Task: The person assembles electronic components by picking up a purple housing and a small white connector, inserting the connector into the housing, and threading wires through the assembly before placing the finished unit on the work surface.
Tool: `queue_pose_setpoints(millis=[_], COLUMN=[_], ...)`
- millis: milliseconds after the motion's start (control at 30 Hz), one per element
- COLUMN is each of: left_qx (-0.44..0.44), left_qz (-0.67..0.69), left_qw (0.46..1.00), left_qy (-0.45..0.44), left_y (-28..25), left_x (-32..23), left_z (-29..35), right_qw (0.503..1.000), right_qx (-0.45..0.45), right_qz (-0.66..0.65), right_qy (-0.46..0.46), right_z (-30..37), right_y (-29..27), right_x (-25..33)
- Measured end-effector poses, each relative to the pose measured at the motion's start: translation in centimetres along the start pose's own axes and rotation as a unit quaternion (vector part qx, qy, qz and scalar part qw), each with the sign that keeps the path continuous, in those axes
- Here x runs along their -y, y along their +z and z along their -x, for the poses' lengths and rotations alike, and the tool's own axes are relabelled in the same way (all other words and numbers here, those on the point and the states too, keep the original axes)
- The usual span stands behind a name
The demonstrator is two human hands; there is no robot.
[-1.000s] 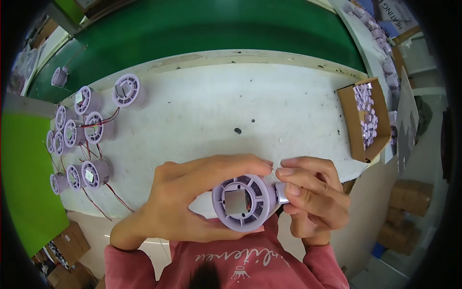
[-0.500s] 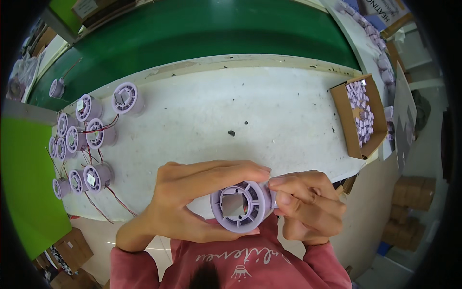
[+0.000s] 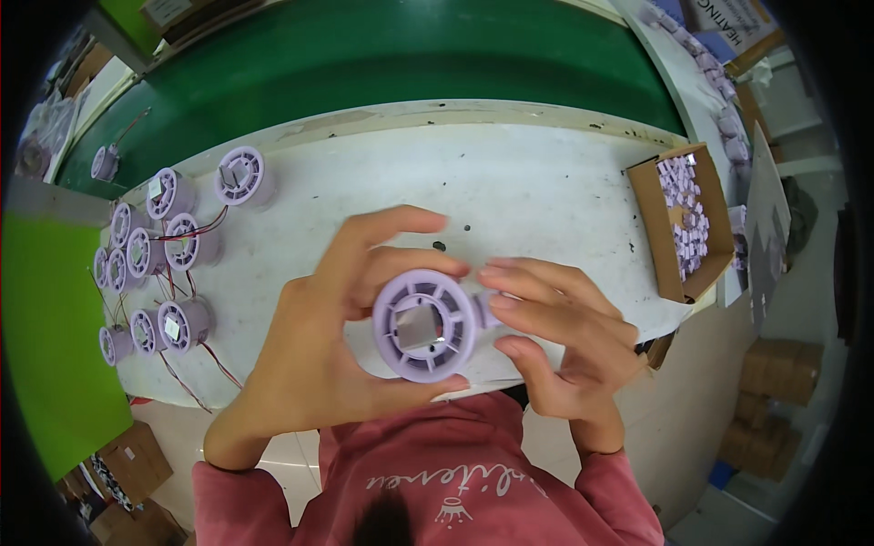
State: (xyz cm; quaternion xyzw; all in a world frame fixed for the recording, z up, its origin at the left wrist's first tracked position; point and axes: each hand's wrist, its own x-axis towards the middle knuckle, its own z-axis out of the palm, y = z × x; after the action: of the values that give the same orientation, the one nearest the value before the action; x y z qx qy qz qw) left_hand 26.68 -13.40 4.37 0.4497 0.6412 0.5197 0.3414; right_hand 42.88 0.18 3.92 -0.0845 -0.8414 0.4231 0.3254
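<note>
My left hand (image 3: 328, 332) holds a round lilac plastic fan-like housing (image 3: 439, 357), its spoked face turned up and a square silvery plate (image 3: 419, 326) at the centre. The thumb supports the near edge and fingers curve round the far side, the index finger raised off it. A short lilac stub (image 3: 485, 310) projects from the housing's right side. Beside that stub is my right hand (image 3: 578, 341), fingers stretched out and thumb apart. Its fingertips lie at or close to the stub; whether they touch it, I cannot tell.
Several similar lilac housings (image 3: 187, 325) with red and black wires stand on the white table (image 3: 546, 196) at the left. An open cardboard box (image 3: 654, 223) of small lilac parts sits at the right. Beyond the table runs a green surface (image 3: 401, 59), with one housing (image 3: 105, 163) at its left end.
Both hands and the housing have moved away from my body, up over the table. My right hand's curled fingers have opened beside the stub, and my left index finger has lifted.
</note>
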Motion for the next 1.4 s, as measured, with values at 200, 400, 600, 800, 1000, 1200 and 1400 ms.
queue_pose_setpoints(millis=[200,400,600,800,1000,1200,1400], left_qx=[-0.036,0.009,0.045,0.032,0.022,0.053,0.098], left_qz=[-0.061,-0.301,-0.281,-0.339,-0.247,-0.282,-0.251], left_qw=[0.996,0.952,0.954,0.924,0.961,0.955,0.963], left_qy=[-0.045,-0.048,0.091,0.176,0.122,0.076,0.016], left_y=[-1.7,-1.2,-0.8,0.6,2.1,1.4,0.5], left_x=[0.6,2.4,6.8,7.7,6.5,7.2,6.6], left_z=[1.2,1.8,2.1,2.1,0.4,1.7,0.3], right_qw=[0.992,0.990,0.994,0.996,0.997,0.994,0.999], right_qx=[0.030,0.009,0.009,0.027,-0.044,-0.062,-0.014], right_qz=[-0.087,-0.041,0.059,0.045,-0.058,-0.051,-0.041], right_qy=[0.085,0.134,-0.093,-0.066,-0.039,-0.068,-0.027], right_z=[2.3,1.5,-1.6,-0.3,0.2,0.4,-0.8], right_y=[4.8,6.1,10.4,12.3,11.2,11.9,11.7], right_x=[-3.0,-2.7,-0.8,-2.8,-4.4,-4.2,-4.1])
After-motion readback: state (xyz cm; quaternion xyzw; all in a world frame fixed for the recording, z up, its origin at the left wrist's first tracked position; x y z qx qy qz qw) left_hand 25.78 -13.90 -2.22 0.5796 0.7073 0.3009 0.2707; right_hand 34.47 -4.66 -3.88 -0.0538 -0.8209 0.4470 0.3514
